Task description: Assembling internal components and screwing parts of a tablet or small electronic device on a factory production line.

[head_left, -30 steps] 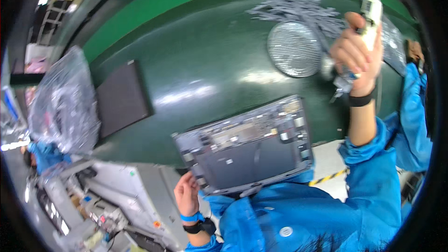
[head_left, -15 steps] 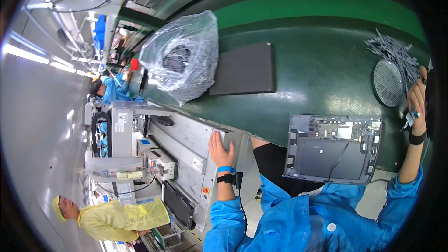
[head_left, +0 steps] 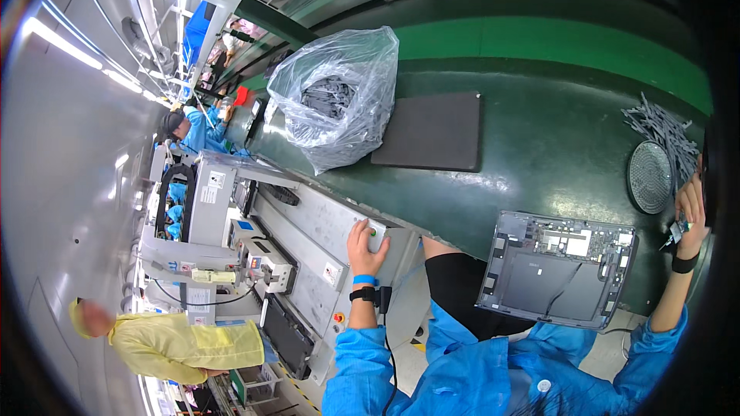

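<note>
My left hand (head_left: 366, 250) rests on the corner of a grey machine bench, fingers spread, with a green button (head_left: 372, 232) beside its fingertips. Far to the right, my right hand (head_left: 691, 214) has its fingers curled around a small silver-and-green piece (head_left: 677, 231); its kind is too small to tell. Between my hands an opened laptop base (head_left: 551, 270) shows its circuit board and lies tilted at the table's near edge. Close to my right hand are a round dimpled dish (head_left: 649, 177) and a pile of thin grey strips (head_left: 664, 135).
A clear plastic bag (head_left: 347, 119) of grey strips and a dark flat panel (head_left: 432, 131) lie on the green table (head_left: 547, 139). At left stands the machine with a red button (head_left: 338, 317). A person in yellow (head_left: 189, 347) stands beyond it; another in blue (head_left: 202, 131) sits farther back.
The whole view has shifted, placing the table and its things lower and farther right. My left fingers have bent slightly, and the green button now shows. My right hand keeps its small piece.
</note>
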Action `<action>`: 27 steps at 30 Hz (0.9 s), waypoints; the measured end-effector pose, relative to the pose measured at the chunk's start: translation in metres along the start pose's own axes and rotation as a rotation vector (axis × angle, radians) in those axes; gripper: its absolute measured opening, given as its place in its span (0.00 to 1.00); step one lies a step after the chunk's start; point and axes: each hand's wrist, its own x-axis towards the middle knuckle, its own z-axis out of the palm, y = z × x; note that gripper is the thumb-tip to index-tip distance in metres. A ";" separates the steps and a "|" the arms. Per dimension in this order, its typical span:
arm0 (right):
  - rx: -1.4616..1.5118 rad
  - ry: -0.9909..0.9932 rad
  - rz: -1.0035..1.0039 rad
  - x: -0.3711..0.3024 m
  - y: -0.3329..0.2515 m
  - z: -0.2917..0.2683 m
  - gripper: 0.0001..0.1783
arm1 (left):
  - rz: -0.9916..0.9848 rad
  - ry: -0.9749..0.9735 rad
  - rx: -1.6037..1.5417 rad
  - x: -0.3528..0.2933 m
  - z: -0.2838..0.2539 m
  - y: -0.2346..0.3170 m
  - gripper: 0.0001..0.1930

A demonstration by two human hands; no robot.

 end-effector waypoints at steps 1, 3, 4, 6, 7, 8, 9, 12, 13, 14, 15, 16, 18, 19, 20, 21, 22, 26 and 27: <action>-0.019 -0.012 -0.012 0.002 0.001 -0.006 0.23 | -0.001 0.007 0.002 -0.003 -0.001 -0.003 0.21; 0.200 -0.270 0.059 0.018 -0.004 -0.012 0.23 | 0.005 0.115 0.057 0.002 0.001 0.006 0.20; 0.420 -0.523 0.131 0.024 -0.009 -0.011 0.23 | 0.000 0.122 0.058 0.001 0.000 0.005 0.20; 0.478 -0.502 0.147 0.024 -0.013 0.000 0.23 | 0.008 0.058 0.063 -0.001 -0.001 0.003 0.19; 0.533 -0.471 0.163 0.022 -0.015 0.009 0.23 | 0.002 0.067 0.067 0.000 0.001 0.002 0.19; 0.587 -0.429 0.209 0.014 -0.020 0.022 0.21 | 0.015 0.074 0.071 0.001 -0.001 0.004 0.19; 0.587 -0.433 0.213 0.016 -0.019 0.015 0.21 | 0.028 0.081 0.075 0.002 -0.002 0.006 0.19; 0.477 -0.510 0.169 0.025 -0.014 -0.009 0.15 | -0.012 0.137 0.121 0.005 -0.007 0.020 0.19; 0.475 -0.511 0.169 0.022 -0.015 -0.011 0.15 | -0.013 0.137 0.119 0.000 -0.004 0.012 0.19; 0.464 -0.433 0.156 0.017 -0.019 0.003 0.15 | -0.003 0.110 0.106 -0.007 -0.001 0.000 0.19; 0.453 -0.355 0.136 0.017 -0.022 0.017 0.15 | 0.012 0.086 0.091 -0.005 0.002 -0.002 0.19; 0.456 -0.364 0.130 0.016 -0.025 0.032 0.15 | 0.012 0.097 0.090 -0.005 0.004 -0.004 0.19; 0.514 -0.640 0.143 0.010 -0.027 0.053 0.17 | 0.007 0.097 0.135 -0.004 -0.002 0.006 0.19; 0.514 -0.643 0.142 0.013 -0.027 0.048 0.17 | 0.007 0.100 0.135 -0.001 -0.001 0.011 0.19; 0.534 -0.552 0.178 0.015 -0.029 0.041 0.17 | -0.025 0.121 0.117 0.003 -0.005 0.018 0.20; 0.554 -0.459 0.212 0.015 -0.029 0.033 0.17 | -0.055 0.142 0.098 0.004 -0.007 0.020 0.20; 0.552 -0.459 0.215 0.017 -0.028 0.024 0.17 | -0.058 0.141 0.097 0.000 -0.006 0.013 0.20; 0.497 -0.485 0.182 0.018 -0.025 0.031 0.15 | 0.020 0.081 0.132 -0.004 -0.003 0.002 0.24; 0.487 -0.592 0.177 0.020 -0.024 0.038 0.14 | -0.002 0.092 0.148 -0.001 -0.003 0.006 0.25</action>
